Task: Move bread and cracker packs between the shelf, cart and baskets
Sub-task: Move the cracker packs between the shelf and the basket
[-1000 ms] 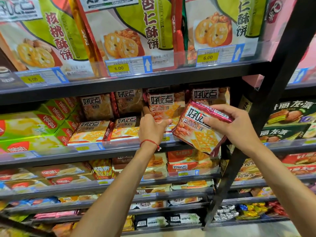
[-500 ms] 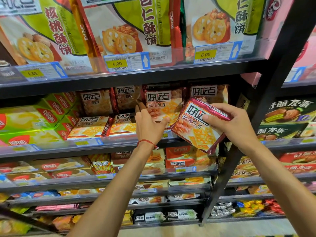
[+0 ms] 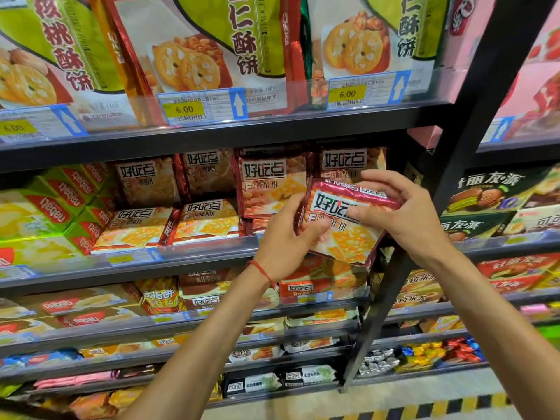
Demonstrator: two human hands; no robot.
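Gripping one cracker pack mid-transfer at the shelf, left hand and right hand likely needed a steady carry next.

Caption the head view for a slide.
Left hand and right hand hold a red cracker pack before the stocked shelf.
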